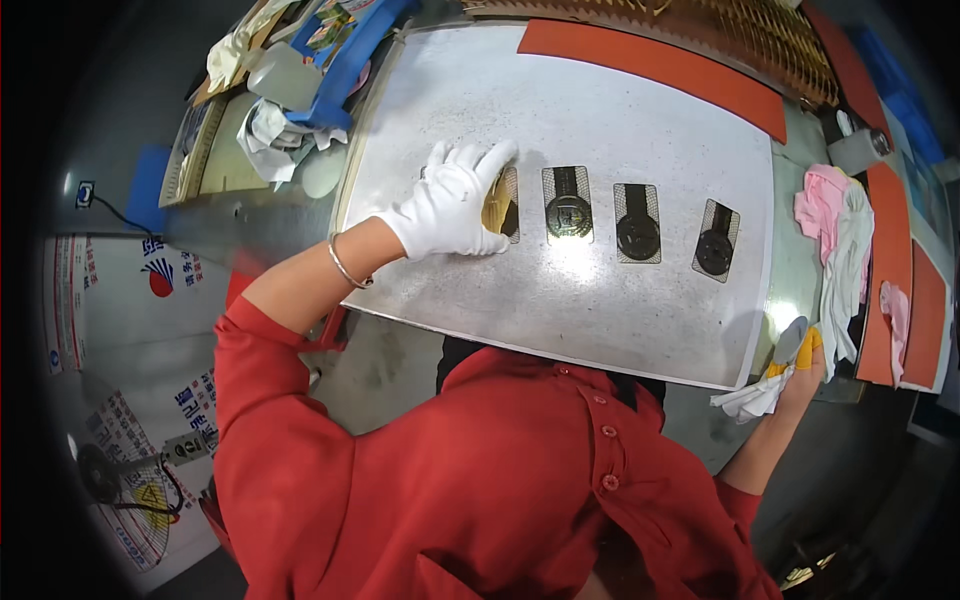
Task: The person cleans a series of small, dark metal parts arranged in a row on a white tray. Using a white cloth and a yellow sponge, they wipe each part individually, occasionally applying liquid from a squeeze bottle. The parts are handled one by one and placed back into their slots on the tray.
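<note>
My left hand, in a white glove, is at the left part of the white work board. Its thumb and fingers close round the edges of a thin gold-coloured metal piece, partly hidden by the glove. To its right, three flat patterned plates, each with a dark strip and round medallion, lie in a row: one plate, a second plate and a tilted third plate. Beyond the board's right edge, my right hand, with yellow finger covers, grips a white cloth and a grey rounded piece.
An orange-red strip lies along the board's far edge, before a rack of gold-coloured pieces. Pink cloth and white cloth hang at the right. A blue bin and crumpled white paper are at the far left.
</note>
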The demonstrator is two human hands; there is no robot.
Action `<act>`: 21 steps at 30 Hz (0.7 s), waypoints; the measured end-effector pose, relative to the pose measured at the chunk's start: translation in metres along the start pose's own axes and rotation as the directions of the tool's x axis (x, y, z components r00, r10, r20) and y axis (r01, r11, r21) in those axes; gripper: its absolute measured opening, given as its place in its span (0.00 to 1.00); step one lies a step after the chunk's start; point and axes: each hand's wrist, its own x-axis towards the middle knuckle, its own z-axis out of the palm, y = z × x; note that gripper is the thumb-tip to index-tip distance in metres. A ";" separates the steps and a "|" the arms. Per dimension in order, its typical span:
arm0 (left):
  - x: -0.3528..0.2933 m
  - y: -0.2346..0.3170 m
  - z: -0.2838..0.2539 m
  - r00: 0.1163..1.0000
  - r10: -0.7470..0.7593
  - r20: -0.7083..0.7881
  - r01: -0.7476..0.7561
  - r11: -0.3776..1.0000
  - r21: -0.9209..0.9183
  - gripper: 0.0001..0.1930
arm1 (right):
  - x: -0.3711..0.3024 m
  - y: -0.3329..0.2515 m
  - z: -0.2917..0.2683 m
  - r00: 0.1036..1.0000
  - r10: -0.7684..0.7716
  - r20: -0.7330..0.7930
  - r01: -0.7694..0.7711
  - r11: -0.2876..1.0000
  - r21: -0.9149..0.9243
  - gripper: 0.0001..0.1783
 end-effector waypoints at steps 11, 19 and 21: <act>-0.008 0.034 -0.028 0.997 0.048 0.061 -0.062 0.969 0.241 0.24 | 0.009 0.011 -0.014 0.998 -0.049 0.040 0.051 0.998 -0.033 0.12; -0.022 -0.014 -0.002 0.962 0.137 -0.235 -0.192 0.954 -0.232 0.39 | 0.011 0.011 -0.019 1.000 0.008 0.010 -0.007 0.997 -0.072 0.12; -0.028 -0.029 -0.001 0.973 0.141 -0.183 -0.163 0.981 -0.109 0.41 | 0.009 0.011 -0.018 1.000 0.015 -0.021 -0.016 0.998 -0.063 0.12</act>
